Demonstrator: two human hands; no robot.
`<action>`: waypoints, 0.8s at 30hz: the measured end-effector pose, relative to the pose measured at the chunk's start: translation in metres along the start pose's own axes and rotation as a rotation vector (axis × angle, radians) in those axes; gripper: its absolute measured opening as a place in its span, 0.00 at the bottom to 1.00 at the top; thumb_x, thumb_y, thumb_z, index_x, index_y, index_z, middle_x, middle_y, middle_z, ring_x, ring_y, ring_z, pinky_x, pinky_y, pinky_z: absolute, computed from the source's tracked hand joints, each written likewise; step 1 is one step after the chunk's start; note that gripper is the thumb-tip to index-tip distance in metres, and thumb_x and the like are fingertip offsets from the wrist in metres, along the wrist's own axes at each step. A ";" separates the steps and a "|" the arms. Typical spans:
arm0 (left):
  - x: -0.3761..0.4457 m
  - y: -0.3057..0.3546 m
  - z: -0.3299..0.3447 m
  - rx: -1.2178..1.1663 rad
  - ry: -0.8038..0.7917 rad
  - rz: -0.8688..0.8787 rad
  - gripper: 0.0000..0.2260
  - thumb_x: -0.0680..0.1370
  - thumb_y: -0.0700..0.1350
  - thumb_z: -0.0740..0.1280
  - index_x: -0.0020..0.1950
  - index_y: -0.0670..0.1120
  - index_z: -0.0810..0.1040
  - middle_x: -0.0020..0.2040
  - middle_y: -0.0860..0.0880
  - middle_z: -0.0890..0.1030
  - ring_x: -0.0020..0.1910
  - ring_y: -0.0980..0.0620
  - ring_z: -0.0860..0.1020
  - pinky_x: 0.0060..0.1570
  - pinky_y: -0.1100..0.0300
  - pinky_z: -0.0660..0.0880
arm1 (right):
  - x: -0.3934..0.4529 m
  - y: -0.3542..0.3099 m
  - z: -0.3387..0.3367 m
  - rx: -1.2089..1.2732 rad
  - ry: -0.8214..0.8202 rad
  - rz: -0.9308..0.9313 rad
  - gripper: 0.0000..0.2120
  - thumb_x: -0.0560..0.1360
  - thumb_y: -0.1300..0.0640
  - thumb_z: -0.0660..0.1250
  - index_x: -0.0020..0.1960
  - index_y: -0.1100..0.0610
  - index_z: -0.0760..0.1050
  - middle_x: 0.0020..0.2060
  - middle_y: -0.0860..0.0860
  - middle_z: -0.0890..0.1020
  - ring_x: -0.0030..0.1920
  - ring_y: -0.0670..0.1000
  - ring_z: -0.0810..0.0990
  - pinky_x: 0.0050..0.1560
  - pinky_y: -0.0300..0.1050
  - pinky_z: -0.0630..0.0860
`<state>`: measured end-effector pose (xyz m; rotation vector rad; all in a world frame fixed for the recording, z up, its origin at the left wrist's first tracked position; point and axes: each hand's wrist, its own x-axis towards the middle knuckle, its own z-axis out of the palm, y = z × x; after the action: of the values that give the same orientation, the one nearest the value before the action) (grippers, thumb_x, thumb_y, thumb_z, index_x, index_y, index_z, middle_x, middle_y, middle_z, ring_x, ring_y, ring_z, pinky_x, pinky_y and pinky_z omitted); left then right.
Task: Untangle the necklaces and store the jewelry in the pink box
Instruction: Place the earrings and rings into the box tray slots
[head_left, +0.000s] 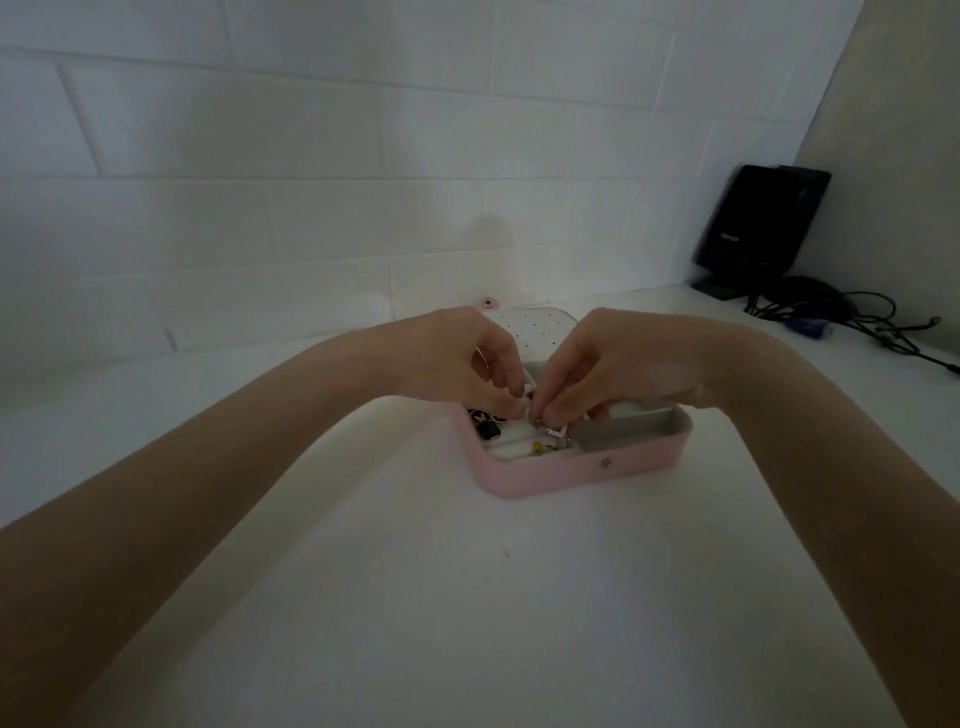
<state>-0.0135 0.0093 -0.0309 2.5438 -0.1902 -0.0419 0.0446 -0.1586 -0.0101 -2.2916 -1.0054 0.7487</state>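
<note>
- The pink box (571, 475) lies open near the tabletop's back edge, lid flat behind, so pieces drop straight into its compartments.
- The right hand (613, 369) pinches a small sparkly pendant (558, 431) hanging over the box's front-left compartment, probably to seat it.
- The left hand (467, 364) arches over beside it, fingertips pressed together; what they pinch is unclear.

Pink box (587, 470): smooth matt skin, leather-like; small shiny metal stud on front. Lining pale, soft, velvety. Pendant (558, 431): glittering metal, stone-set. Table (415, 597): white, smooth, matt. Wall (311, 182): painted brick, matt. Speaker (758, 223): glossy black plastic.
</note>
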 end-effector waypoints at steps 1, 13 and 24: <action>0.001 -0.001 0.001 0.016 -0.001 -0.005 0.04 0.69 0.49 0.74 0.41 0.52 0.81 0.33 0.58 0.76 0.37 0.58 0.74 0.46 0.58 0.74 | 0.000 0.000 0.000 -0.013 0.007 0.002 0.06 0.68 0.64 0.73 0.38 0.54 0.83 0.30 0.47 0.81 0.29 0.40 0.74 0.31 0.30 0.70; 0.001 -0.003 0.005 -0.009 -0.041 -0.021 0.07 0.68 0.48 0.75 0.43 0.48 0.81 0.27 0.61 0.75 0.28 0.63 0.71 0.36 0.66 0.67 | 0.007 -0.002 0.004 -0.109 0.036 -0.009 0.05 0.68 0.64 0.74 0.43 0.57 0.82 0.29 0.51 0.77 0.23 0.40 0.71 0.28 0.32 0.69; -0.002 0.002 0.002 -0.011 -0.038 -0.021 0.05 0.68 0.46 0.75 0.37 0.50 0.79 0.34 0.54 0.77 0.32 0.59 0.71 0.40 0.61 0.68 | 0.011 -0.003 0.007 -0.128 0.021 -0.010 0.05 0.69 0.62 0.73 0.38 0.52 0.81 0.32 0.54 0.76 0.27 0.44 0.69 0.28 0.33 0.67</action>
<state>-0.0155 0.0070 -0.0318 2.5353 -0.1772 -0.0997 0.0445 -0.1471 -0.0166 -2.3965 -1.0824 0.6720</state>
